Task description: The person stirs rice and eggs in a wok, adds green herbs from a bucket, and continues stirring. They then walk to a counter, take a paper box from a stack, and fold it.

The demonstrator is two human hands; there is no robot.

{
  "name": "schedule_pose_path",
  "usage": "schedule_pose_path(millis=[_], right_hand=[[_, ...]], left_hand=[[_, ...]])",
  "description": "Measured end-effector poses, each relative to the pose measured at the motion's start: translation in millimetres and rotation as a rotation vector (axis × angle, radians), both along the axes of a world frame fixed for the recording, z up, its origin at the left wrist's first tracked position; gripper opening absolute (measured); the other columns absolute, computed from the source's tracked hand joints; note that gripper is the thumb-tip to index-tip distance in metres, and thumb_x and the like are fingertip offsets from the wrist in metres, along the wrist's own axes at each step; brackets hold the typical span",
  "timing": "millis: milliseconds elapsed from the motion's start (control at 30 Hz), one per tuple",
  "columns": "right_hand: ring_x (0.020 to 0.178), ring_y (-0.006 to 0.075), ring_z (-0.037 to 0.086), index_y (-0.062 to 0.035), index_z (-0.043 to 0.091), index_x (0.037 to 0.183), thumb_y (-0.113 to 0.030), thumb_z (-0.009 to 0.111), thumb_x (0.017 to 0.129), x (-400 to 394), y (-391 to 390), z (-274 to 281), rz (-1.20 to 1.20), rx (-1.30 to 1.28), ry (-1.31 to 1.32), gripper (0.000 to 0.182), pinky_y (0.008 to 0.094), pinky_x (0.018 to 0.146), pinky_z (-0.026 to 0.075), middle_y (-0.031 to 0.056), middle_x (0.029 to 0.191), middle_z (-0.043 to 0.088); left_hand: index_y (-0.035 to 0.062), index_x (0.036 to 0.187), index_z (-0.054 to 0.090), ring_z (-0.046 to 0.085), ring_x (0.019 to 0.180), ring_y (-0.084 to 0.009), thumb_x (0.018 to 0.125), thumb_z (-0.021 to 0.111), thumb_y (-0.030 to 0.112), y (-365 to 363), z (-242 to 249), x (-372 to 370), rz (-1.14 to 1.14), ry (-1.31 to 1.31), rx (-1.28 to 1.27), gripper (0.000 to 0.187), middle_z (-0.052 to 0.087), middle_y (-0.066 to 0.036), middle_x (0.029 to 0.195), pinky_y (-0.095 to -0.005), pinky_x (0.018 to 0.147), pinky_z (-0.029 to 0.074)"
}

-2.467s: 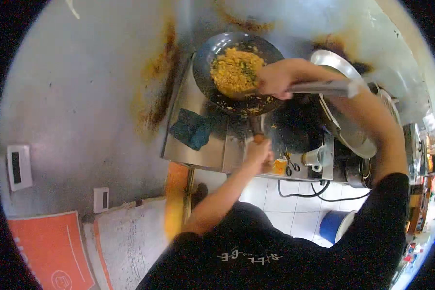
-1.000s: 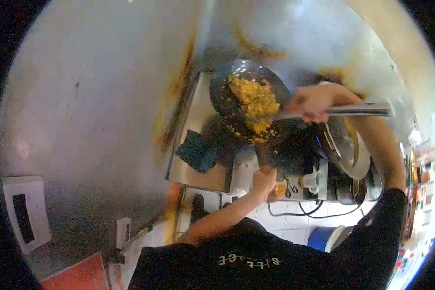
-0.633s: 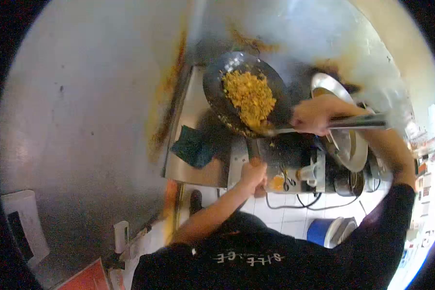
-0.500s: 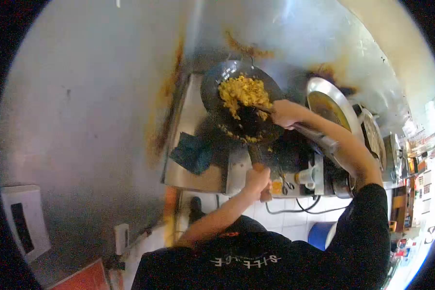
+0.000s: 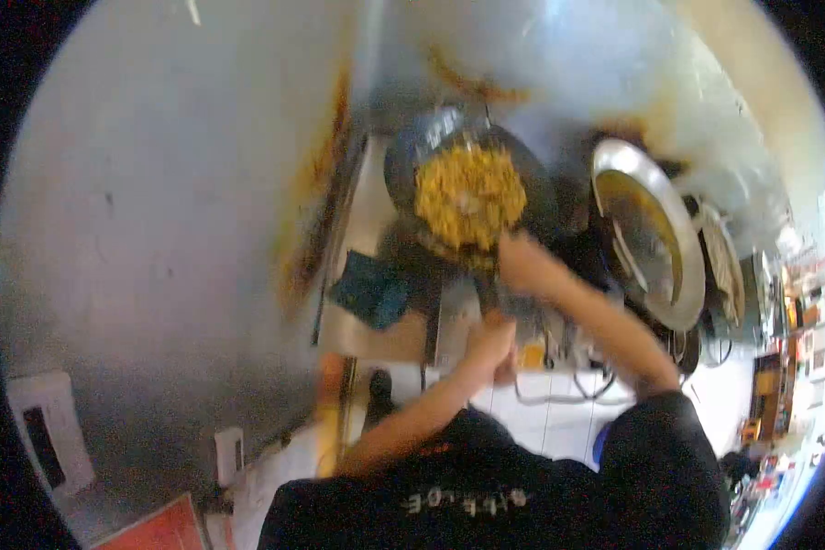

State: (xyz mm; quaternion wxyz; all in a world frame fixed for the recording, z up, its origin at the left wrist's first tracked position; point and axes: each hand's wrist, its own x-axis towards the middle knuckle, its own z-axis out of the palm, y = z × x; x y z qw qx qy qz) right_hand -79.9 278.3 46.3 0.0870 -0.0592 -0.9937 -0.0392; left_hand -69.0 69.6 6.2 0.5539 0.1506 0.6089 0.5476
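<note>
Looking down from the head, the view shows a dark, round wok [image 5: 401, 179] full of yellow chopped food [image 5: 472, 192], at the far side of the counter [image 5: 362, 344], ahead of both hands. The wok handle [image 5: 486, 291] has its long axis running from the near rim back toward the body, slightly to the right. The left hand [image 5: 492, 346] has its fingers closed around the body end of that handle, so the food lies straight beyond them and a little left. The right hand [image 5: 525, 264] is nearer the food, just beside the wok's near right rim, with the food ahead and to its left. Its fingers look curled, but blur hides whether they grip anything. A dark cloth [image 5: 371, 289] lies left of the handle; a wide metal pan [image 5: 694, 275] sits off to the right.
</note>
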Motion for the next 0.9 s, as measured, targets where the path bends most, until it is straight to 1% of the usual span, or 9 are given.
schedule_pose_path(millis=[100,200,333,500,667,700,733,767,900], right_hand=[[0.041,0.0267,0.055,0.0035,0.053,0.072,-0.012,0.044,0.081,-15,-12,103,-0.327,-0.306,-0.821,0.02,0.0355,0.038,0.042,0.0155,0.048,0.055],[0.037,0.019,0.051,0.0014,0.048,0.062,-0.015,0.042,0.084,-7,-54,175,-0.211,-0.652,-1.04,0.028,0.0336,0.036,0.039,0.0086,0.044,0.049],[0.038,0.0185,0.051,0.0,0.048,0.057,-0.022,0.041,0.085,-37,-63,153,-0.135,-0.399,-0.981,0.036,0.0342,0.035,0.038,0.008,0.045,0.048],[0.036,0.0169,0.047,-0.0021,0.048,0.057,-0.024,0.043,0.086,-42,-43,188,-0.215,-0.687,-0.972,0.036,0.0325,0.036,0.038,0.0078,0.044,0.047],[0.034,0.0163,0.043,-0.0017,0.049,0.064,-0.016,0.042,0.086,-45,5,136,-0.244,-0.756,-0.75,0.027,0.0322,0.035,0.036,0.006,0.045,0.045],[0.037,0.0161,0.046,-0.0013,0.05,0.072,-0.014,0.043,0.085,-34,3,162,-0.42,-0.727,-0.827,0.02,0.0312,0.035,0.037,0.0058,0.047,0.045],[0.04,0.0154,0.048,-0.0012,0.052,0.079,-0.014,0.043,0.085,-27,-3,198,-0.197,-0.549,-1.121,0.017,0.0306,0.036,0.039,0.0048,0.047,0.044],[0.043,0.0166,0.054,-0.0014,0.054,0.083,-0.015,0.048,0.082,-17,-30,226,-0.483,-0.585,-1.164,0.015,0.034,0.038,0.042,0.0077,0.05,0.05],[0.047,0.0231,0.059,-0.0018,0.06,0.078,-0.013,0.058,0.068,3,-17,163,-0.145,-0.302,-1.312,0.015,0.0374,0.044,0.046,0.0126,0.054,0.058]], left_hand=[[0.0101,0.063,0.047,0.046,0.041,-0.015,0.088,0.049,0.039,-7,-35,-11,-0.328,-0.445,-0.096,0.038,0.044,-0.001,0.047,-0.0325,0.042,0.042],[0.01,0.066,0.047,0.043,0.039,-0.0134,0.086,0.054,0.028,-21,-68,-28,-0.133,-0.437,-0.066,0.028,0.042,0.0,0.047,-0.0298,0.038,0.04],[0.0082,0.071,0.05,0.044,0.039,-0.0151,0.081,0.055,0.022,11,-22,44,0.194,-0.49,0.101,0.017,0.044,-0.002,0.05,-0.031,0.037,0.038],[0.0054,0.068,0.045,0.043,0.037,-0.0144,0.081,0.054,0.013,40,-11,58,0.34,-0.389,0.166,0.017,0.045,-0.004,0.049,-0.0327,0.035,0.035],[0.0063,0.068,0.046,0.046,0.045,-0.0137,0.081,0.053,0.016,39,-4,78,0.309,-0.337,0.023,0.018,0.046,-0.004,0.054,-0.0348,0.04,0.037],[0.0072,0.07,0.05,0.048,0.048,-0.0136,0.081,0.054,0.017,19,10,55,0.303,-0.45,0.052,0.015,0.048,-0.004,0.056,-0.0339,0.041,0.04],[0.0068,0.071,0.051,0.048,0.047,-0.0137,0.081,0.054,0.017,7,-9,35,0.215,-0.425,0.06,0.015,0.048,-0.004,0.057,-0.0322,0.041,0.041],[0.0063,0.073,0.052,0.048,0.047,-0.0138,0.082,0.055,0.017,1,-27,16,0.124,-0.395,0.078,0.014,0.049,-0.004,0.058,-0.0305,0.041,0.041],[0.006,0.073,0.051,0.046,0.044,-0.0134,0.081,0.055,0.015,-21,-21,-15,-0.047,-0.411,-0.044,0.013,0.048,-0.003,0.057,-0.0282,0.039,0.04]])
